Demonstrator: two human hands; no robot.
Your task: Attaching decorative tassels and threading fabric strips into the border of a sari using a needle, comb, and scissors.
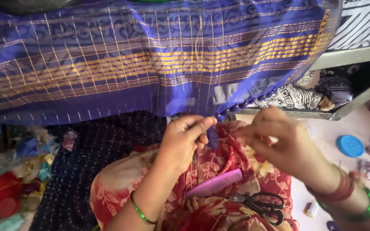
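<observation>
Below the blue sari's [150,64] edge, left hand [185,141] and right hand [275,143] pinched – apparently – one blue tassel [213,137]; keeping its threads taut seemed wise.

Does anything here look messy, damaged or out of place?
Nothing looks damaged. Both hands, left hand and right hand, work at the purple cloth edge. Only the scissors and pink comb lie loose on the lap, and the right hand is blurred.

One comb [214,184], one scissors [260,205], one blue lid [350,146], two hands.
</observation>
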